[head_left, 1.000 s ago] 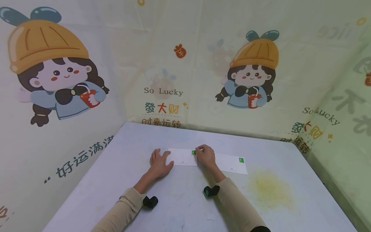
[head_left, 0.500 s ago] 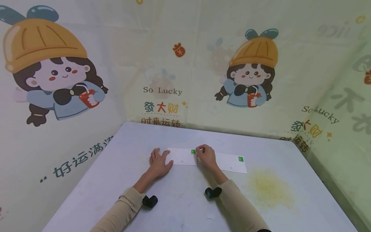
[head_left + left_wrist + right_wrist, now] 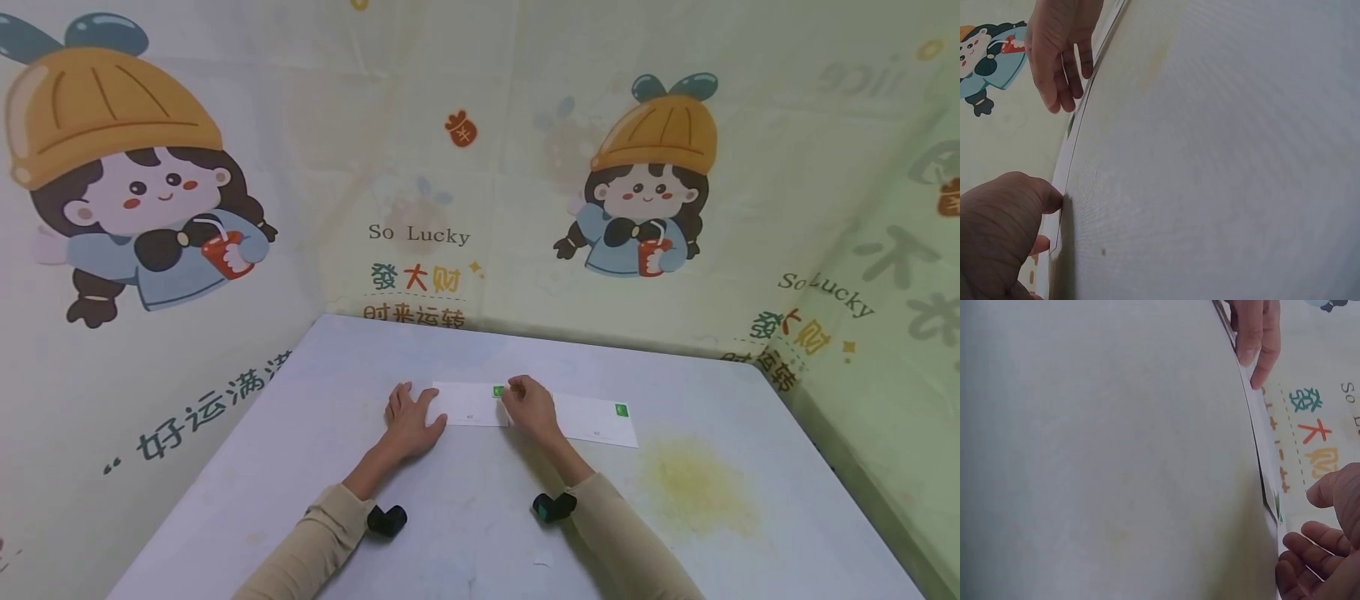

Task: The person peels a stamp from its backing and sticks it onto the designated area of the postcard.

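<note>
In the head view, a white envelope with a green stamp at its upper right corner lies flat on the table. My left hand rests at its left end with fingers spread; in the left wrist view the thumb presses near the envelope's edge. My right hand hovers at the right end, close beside the stamp. In the right wrist view its thumb stands apart from the loosely bent fingers, with nothing between them. A second white envelope, also bearing a green stamp, lies further right, partly behind my right hand.
Both envelopes lie on a white table with a yellowish stain at the right. A printed cloth with cartoon figures and lettering hangs around the table's back and sides. Black wrist cameras sit below each hand.
My right hand has shifted slightly left over the envelope's right end, beside the stamp. The left hand keeps its place on the envelope. The head view has drifted a little.
</note>
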{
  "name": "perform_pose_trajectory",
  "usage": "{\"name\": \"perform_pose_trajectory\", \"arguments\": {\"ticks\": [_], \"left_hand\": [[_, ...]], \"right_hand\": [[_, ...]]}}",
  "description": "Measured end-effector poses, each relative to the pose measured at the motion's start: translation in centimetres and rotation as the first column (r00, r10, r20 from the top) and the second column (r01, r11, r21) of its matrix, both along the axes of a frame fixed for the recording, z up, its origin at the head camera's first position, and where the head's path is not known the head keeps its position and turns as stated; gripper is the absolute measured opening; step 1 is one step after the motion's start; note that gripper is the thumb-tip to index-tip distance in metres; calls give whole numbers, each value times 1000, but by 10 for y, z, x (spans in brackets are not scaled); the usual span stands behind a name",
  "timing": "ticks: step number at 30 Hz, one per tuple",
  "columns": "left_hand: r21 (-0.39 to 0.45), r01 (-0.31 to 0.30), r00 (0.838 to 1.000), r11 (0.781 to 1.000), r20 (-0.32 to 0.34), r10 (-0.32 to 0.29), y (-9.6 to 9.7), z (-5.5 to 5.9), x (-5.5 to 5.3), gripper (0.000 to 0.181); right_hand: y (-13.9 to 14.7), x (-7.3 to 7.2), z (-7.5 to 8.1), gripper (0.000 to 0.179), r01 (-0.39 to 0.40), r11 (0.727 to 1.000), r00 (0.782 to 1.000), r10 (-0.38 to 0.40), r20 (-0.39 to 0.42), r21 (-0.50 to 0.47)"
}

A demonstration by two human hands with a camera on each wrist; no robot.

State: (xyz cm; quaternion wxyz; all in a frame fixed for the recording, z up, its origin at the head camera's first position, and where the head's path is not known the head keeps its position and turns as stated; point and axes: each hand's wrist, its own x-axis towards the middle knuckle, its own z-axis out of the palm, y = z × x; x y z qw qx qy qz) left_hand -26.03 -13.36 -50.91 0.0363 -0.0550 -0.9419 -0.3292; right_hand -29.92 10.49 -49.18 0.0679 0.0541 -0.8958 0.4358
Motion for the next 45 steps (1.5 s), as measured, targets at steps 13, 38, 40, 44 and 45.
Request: {"name": "perform_pose_trajectory", "arguments": {"ticks": [13, 38, 40, 44, 45], "left_hand": [[6, 3, 1000, 1000, -19, -2, 0, 1, 1, 54], [-27, -10, 1000, 1000, -13, 9, 0, -2, 0, 56], [-28, -9, 1000, 1000, -12, 9, 0, -2, 0, 56], [-23, -7, 1000, 1000, -26, 6, 0, -1, 0, 56], [-20, -5, 1000, 1000, -30, 4, 0, -1, 0, 55]], "right_hand": [[-6, 8, 4, 45, -150, 964, 985, 166, -57, 218], [-11, 21, 4, 68, -249, 874, 965, 261, 27, 418], [-12, 21, 4, 71, -259, 867, 964, 261, 55, 426], [-13, 21, 2, 74, -284, 847, 957, 277, 84, 449], [-13, 21, 2, 74, -292, 841, 955, 284, 88, 455]]}}
